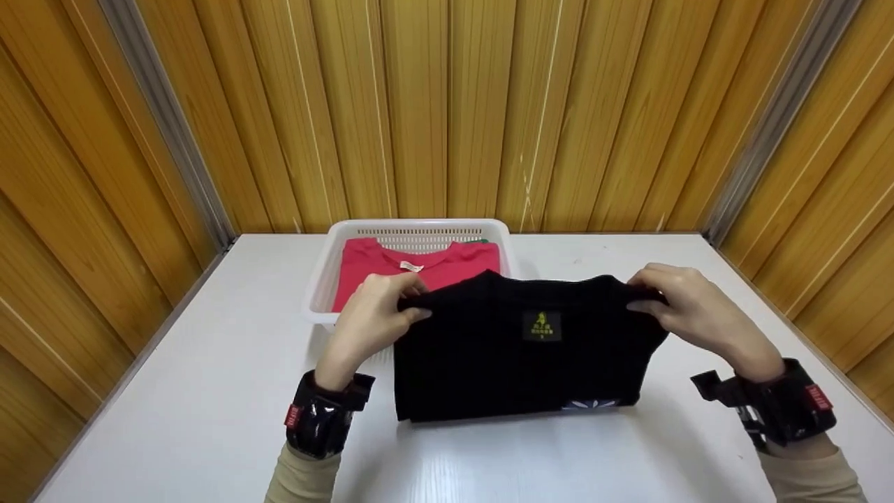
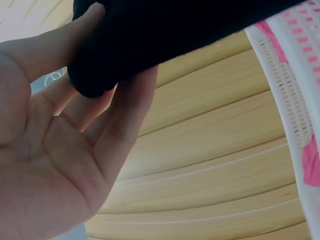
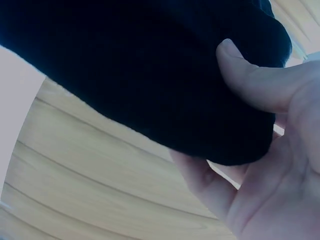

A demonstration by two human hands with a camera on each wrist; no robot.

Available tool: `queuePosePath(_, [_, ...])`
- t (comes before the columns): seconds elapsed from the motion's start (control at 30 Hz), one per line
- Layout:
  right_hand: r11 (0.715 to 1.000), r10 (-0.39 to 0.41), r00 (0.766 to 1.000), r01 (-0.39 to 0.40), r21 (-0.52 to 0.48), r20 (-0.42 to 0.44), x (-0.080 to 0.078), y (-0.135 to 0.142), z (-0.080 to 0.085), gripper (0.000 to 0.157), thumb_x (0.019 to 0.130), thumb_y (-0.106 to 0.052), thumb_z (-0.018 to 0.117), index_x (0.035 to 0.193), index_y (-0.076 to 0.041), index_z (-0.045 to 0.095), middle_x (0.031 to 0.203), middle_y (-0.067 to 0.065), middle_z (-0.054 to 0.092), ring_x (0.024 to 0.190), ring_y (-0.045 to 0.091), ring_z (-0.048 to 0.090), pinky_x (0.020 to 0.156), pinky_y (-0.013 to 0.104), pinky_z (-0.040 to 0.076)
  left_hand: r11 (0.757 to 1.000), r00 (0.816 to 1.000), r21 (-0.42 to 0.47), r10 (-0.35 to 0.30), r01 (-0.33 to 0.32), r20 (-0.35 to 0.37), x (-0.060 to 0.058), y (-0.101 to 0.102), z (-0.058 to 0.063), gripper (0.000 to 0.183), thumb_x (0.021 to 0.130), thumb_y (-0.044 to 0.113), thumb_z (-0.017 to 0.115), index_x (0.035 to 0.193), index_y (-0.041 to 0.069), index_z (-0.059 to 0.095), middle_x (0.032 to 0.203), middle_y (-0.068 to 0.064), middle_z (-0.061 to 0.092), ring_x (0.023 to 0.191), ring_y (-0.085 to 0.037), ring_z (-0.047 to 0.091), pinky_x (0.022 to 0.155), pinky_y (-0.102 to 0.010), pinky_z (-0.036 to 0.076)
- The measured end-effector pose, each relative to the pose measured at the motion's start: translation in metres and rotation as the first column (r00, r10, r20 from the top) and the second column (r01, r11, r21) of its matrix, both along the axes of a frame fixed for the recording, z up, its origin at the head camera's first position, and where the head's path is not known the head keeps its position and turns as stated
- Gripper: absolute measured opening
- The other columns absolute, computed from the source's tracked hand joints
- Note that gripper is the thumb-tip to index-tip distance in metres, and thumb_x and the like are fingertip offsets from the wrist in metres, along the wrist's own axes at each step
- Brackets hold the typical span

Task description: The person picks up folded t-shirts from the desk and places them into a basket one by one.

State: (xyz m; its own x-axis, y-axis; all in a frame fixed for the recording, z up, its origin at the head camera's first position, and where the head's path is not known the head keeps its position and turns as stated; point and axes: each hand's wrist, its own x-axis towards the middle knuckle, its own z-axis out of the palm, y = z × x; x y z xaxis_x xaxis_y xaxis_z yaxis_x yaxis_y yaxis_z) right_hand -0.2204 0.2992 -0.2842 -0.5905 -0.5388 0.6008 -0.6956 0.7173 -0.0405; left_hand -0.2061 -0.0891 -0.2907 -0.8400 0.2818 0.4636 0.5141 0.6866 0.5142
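Note:
A folded black T-shirt (image 1: 475,356) hangs between both hands, its neckline at the top and a dark label with yellow print inside the collar. My left hand (image 1: 370,318) pinches its upper left corner, thumb in front and fingers behind. At the upper right corner, my right hand (image 1: 695,311) pinches the cloth the same way. A bit of white and blue print shows at the lower right edge. In the left wrist view the black cloth (image 2: 150,35) lies between thumb and fingers; the right wrist view shows its other corner (image 3: 150,85) gripped likewise.
Behind the black shirt, a white plastic basket (image 1: 321,279) with slotted walls stands on the white table (image 1: 209,363). A folded pink-red T-shirt (image 1: 447,269) lies in it, with a sliver of green (image 1: 478,242) beside it. Wood-patterned panels (image 1: 419,105) enclose the table's back and sides.

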Motion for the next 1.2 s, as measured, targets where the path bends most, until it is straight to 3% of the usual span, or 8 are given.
queuePosePath(0.3, [1.0, -0.006, 1.0, 0.006, -0.004, -0.014, -0.007, -0.017, 0.014, 0.02, 0.07, 0.005, 0.077, 0.083, -0.008, 0.067, 0.077, -0.002, 0.067, 0.073, 0.009, 0.061, 0.067, 0.017, 0.046, 0.999, 0.998, 0.039, 0.009, -0.006, -0.062, 0.001, -0.016, 0.02, 0.013, 0.076, 0.004, 0.075, 0.087, 0.007, 0.07, 0.084, -0.007, 0.074, 0.084, -0.019, 0.068, 0.079, -0.038, 0.053])
queuePosePath(0.5, [1.0, -0.001, 0.999, 0.0, -0.019, -0.044, -0.014, -0.028, 0.029, 0.018, 0.072, 0.005, 0.075, 0.086, -0.005, 0.067, 0.079, 0.002, 0.067, 0.073, 0.013, 0.061, 0.066, 0.026, 0.047, 0.994, 0.99, 0.044, 0.1, -0.096, -0.096, 0.0, -0.023, 0.035, 0.013, 0.078, 0.005, 0.073, 0.09, 0.007, 0.069, 0.088, -0.008, 0.073, 0.087, -0.023, 0.068, 0.08, -0.042, 0.052])
queuePosePath(0.77, [0.997, -0.028, 0.998, 0.024, -0.072, -0.059, -0.029, -0.044, 0.048, 0.013, 0.077, 0.003, 0.073, 0.088, -0.001, 0.067, 0.08, 0.007, 0.065, 0.075, 0.02, 0.062, 0.065, 0.034, 0.049, 0.973, 0.959, 0.088, 0.228, -0.215, -0.171, -0.011, -0.029, 0.051, 0.013, 0.084, 0.005, 0.067, 0.097, 0.004, 0.068, 0.099, -0.013, 0.072, 0.098, -0.03, 0.067, 0.08, -0.047, 0.053])
queuePosePath(0.93, [0.995, -0.05, 0.997, 0.044, -0.086, -0.06, -0.04, -0.055, 0.061, 0.008, 0.081, 0.0, 0.07, 0.086, -0.001, 0.064, 0.079, 0.009, 0.061, 0.072, 0.022, 0.058, 0.064, 0.036, 0.046, 0.958, 0.934, 0.143, 0.275, -0.247, -0.229, -0.02, -0.036, 0.06, 0.014, 0.085, 0.004, 0.066, 0.099, 0.001, 0.067, 0.102, -0.016, 0.071, 0.1, -0.033, 0.066, 0.086, -0.048, 0.051])
queuePosePath(1.2, [0.985, -0.045, 0.997, 0.032, -0.17, -0.07, -0.056, -0.071, 0.073, 0.007, 0.08, 0.0, 0.071, 0.084, 0.002, 0.064, 0.08, 0.012, 0.064, 0.075, 0.024, 0.06, 0.066, 0.033, 0.044, 0.941, 0.911, 0.175, 0.327, -0.29, -0.25, -0.033, -0.046, 0.076, 0.017, 0.087, 0.004, 0.063, 0.103, 0.0, 0.067, 0.106, -0.018, 0.07, 0.104, -0.037, 0.063, 0.09, -0.05, 0.047])
